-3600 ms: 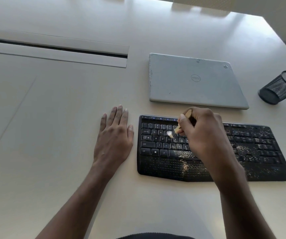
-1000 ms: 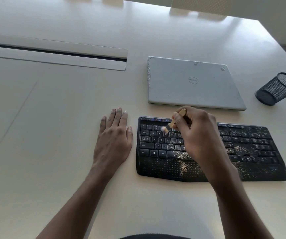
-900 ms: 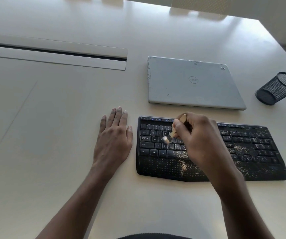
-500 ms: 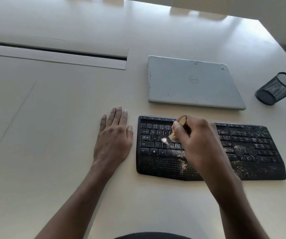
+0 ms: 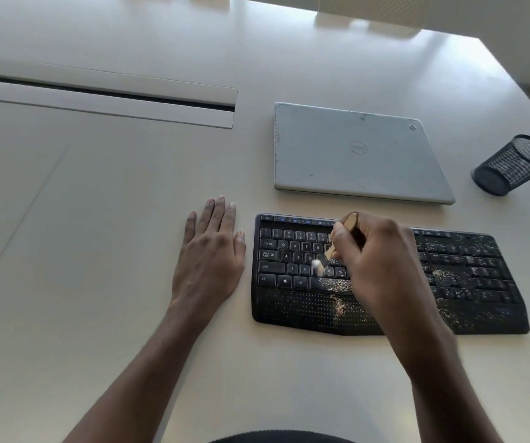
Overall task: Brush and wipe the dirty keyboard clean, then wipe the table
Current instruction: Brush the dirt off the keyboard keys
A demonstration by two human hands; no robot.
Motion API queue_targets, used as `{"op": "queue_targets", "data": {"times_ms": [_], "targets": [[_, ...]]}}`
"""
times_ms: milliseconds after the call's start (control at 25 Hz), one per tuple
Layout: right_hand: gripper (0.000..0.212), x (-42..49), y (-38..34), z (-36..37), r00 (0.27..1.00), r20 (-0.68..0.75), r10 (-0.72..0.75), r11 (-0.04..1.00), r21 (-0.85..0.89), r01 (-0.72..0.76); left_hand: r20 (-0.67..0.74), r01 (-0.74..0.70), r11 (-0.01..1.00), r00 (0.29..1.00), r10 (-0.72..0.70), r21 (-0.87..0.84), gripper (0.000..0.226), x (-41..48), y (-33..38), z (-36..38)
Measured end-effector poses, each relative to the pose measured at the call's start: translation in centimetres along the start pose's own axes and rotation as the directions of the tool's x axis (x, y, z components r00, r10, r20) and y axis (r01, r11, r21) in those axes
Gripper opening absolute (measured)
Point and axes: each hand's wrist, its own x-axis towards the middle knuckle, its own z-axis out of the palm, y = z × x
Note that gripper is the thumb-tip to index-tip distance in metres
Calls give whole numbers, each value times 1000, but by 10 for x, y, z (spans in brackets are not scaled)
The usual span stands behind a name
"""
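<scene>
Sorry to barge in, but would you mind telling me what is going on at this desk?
A person is brushing a dirty black keyboard. The right hand holds a small wooden brush with its bristles on the left-side keys, while the left hand lies flat on the table beside the keyboard. Crumbs cover the palm rest and right half, so brushing is unfinished. A closed laptop lies behind, a mesh cup to the right.

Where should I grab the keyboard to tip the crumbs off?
Probably its left end, coming in from the left: the keyboard lies flat, that end looks crumb-free, and the left hand rests open beside it, while the right hand grips the brush.
</scene>
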Motion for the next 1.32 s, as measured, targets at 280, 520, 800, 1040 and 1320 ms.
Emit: {"op": "queue_targets", "data": {"times_ms": [280,520,800,1040,1320], "targets": [[33,-3,2,0,1000,-30,-4,1000,13,4,-4,-2,1000,1000,2,4,66,0,-1,1],[31,-4,1,-10,994,-109,-10,1000,9,11,-3,-1,1000,1000,1,0,65,0,-1,2],[34,-2,3,-8,998,-26,61,998,-18,-62,-2,1,1000,1000,-1,-1,65,0,-1,1],[24,8,2,-2,989,-149,-5,1000,-5,4,-5,4,1000,1000,-4,0,65,0,-1,1],[34,-4,0,-10,999,-12,37,998,-60,-38,-6,5,1000,1000,-5,-4,65,0,0,1]]}}
